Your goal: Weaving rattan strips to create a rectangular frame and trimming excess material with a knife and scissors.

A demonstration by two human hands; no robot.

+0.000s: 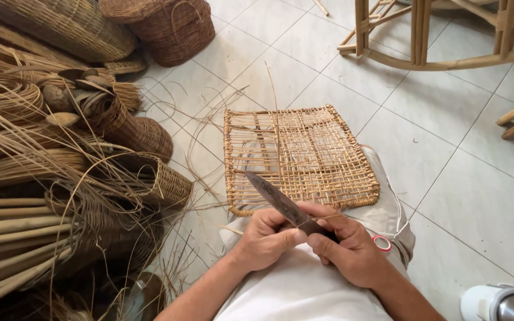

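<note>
A dull, mottled knife (284, 204) points up-left over the lap, its dark handle gripped in the right hand (352, 252), fingers curled tight around it. The left hand (266, 238) pinches a thin pale strip against the blade. Ahead, an open-weave rattan panel (301, 157) rests on the knee. Baskets (150, 134) and loose cane crowd the tiled floor (465, 148) left; bent-cane chair (435, 35) behind.

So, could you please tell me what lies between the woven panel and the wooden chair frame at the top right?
In the head view, only bare floor tiles separate the woven panel from the chair frame.
</note>
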